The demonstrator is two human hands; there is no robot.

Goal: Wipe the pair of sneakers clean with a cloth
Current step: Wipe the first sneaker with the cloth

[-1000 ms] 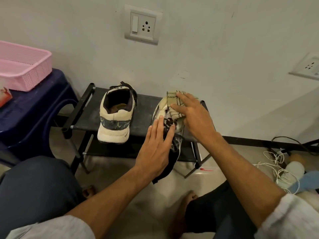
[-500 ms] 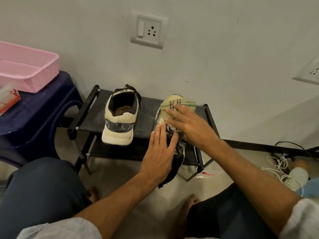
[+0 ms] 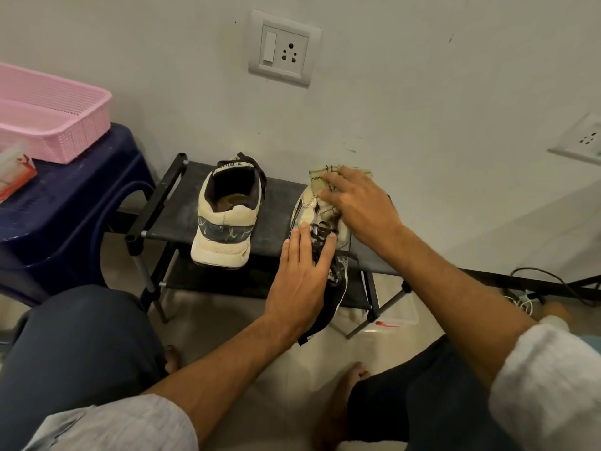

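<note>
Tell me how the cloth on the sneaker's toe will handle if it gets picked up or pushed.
Probably floppy: the cloth drapes over the toe of the sneaker and follows its curve. Likely light, as it looks thin. It may bunch or slide when pushed; the right hand presses it flat, and the left hand steadies the sneaker.

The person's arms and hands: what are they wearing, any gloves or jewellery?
The left hand and the right hand are bare: no gloves, rings or watch show. The forearms are uncovered. A light grey left sleeve ends near the elbow, and a whitish, soft-looking right sleeve does likewise.
</note>
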